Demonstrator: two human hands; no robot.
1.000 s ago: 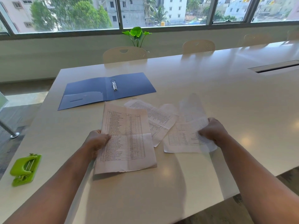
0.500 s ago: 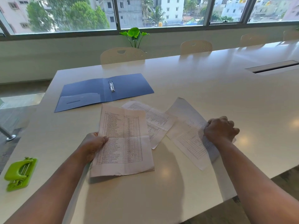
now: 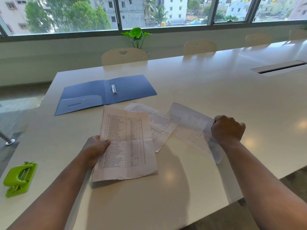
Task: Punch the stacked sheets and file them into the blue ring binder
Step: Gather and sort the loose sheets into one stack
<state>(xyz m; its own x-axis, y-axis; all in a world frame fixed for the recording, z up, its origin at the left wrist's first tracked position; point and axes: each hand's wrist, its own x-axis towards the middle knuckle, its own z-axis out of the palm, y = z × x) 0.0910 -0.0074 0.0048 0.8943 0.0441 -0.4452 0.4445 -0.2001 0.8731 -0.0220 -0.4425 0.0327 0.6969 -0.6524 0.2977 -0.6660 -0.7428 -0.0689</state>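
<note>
Plainly light and floppy, the creased printed sheets lie just below the blue ring binder; left hand pinches the stack's edge, right hand clenches a loose sheet; best gripped by the edges

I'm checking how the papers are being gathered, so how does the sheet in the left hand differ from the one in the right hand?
The left hand holds its sheet by the left edge; it looks sharp, its printed table straight on. The right hand grips its sheet at the right side; it lies skewed and blurred, its print faint. The middle sheet lies untouched between them. Both held sheets are white, with printed tables.
</note>
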